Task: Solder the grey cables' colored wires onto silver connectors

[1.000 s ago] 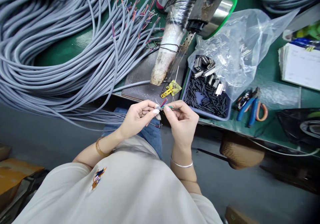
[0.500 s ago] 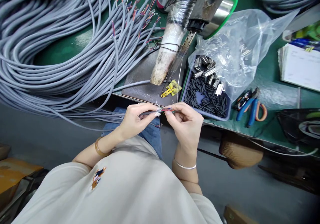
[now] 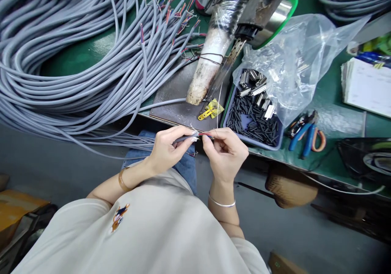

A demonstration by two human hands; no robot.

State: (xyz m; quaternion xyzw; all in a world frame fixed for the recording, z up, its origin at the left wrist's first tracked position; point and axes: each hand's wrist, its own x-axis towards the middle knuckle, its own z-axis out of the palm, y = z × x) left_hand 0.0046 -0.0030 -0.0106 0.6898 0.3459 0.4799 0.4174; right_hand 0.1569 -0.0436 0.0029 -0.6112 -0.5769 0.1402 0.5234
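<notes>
Between thumb and fingers, my left hand [image 3: 169,146] pinches the end of a grey cable [image 3: 182,138], where its jacket stops. Thin coloured wires [image 3: 204,134], red among them, come out of that end. My right hand [image 3: 226,149] is closed on those wires, its thumb and fingertips pressed together just right of the jacket's end. Both hands meet in front of the table's near edge, above my lap. How the single wires lie inside the right fingers is hidden.
A large bundle of grey cables [image 3: 91,88] covers the left. Above the hands hangs a wrapped duct [image 3: 201,76] beside a soldering iron [image 3: 226,68]. A bin [image 3: 277,143] holds black sleeves and metal connectors, partly under a plastic bag [image 3: 301,62]. Pliers [image 3: 310,137] lie right.
The view has shifted slightly. Both hands keep their grip on the cable end and its wires, with only small finger movements on the right.
</notes>
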